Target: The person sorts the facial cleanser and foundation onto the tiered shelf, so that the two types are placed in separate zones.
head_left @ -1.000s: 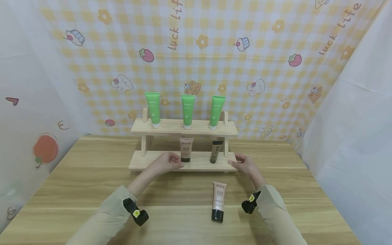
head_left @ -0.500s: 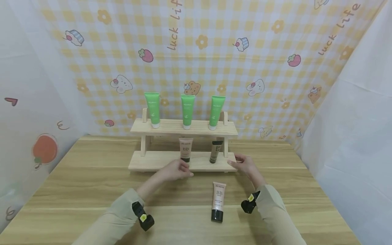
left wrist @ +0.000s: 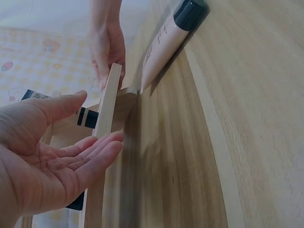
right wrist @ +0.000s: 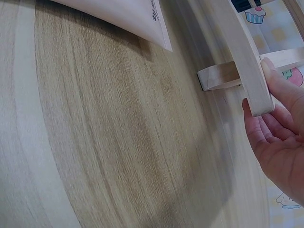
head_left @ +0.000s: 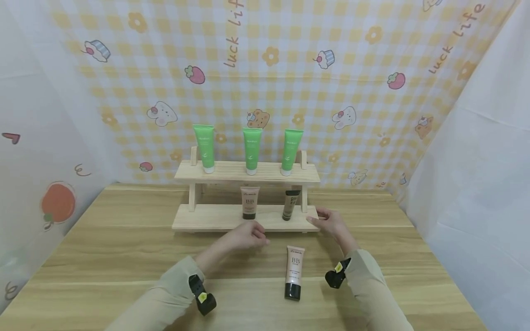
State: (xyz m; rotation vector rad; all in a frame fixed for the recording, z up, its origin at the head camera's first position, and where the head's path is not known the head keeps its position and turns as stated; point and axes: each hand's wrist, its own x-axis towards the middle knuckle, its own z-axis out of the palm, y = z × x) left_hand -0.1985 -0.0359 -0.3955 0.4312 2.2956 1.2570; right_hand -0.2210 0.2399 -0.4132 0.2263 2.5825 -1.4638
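Observation:
My left hand (head_left: 246, 236) is in front of the lower board of a two-tier wooden shelf (head_left: 203, 219), holding nothing. In the left wrist view its thumb and fingers (left wrist: 97, 156) are spread apart. My right hand (head_left: 332, 224) grips the right end of the lower board, thumb on top and fingers below in the right wrist view. A pink BB cream tube (head_left: 294, 273) with a black cap lies on the table between my hands. On the lower board stand another pink BB cream tube (head_left: 250, 202) and a small dark-capped tube (head_left: 290, 205).
Three green tubes (head_left: 251, 151) stand on the shelf's upper board (head_left: 227, 171), white caps down. The shelf is on a wooden table (head_left: 124, 257), close to a checked cloth backdrop (head_left: 232, 92). White cloth hangs at both sides.
My left hand has moved right and toward me, away from the upright BB cream tube on the lower board. My right hand has stayed at the shelf's end.

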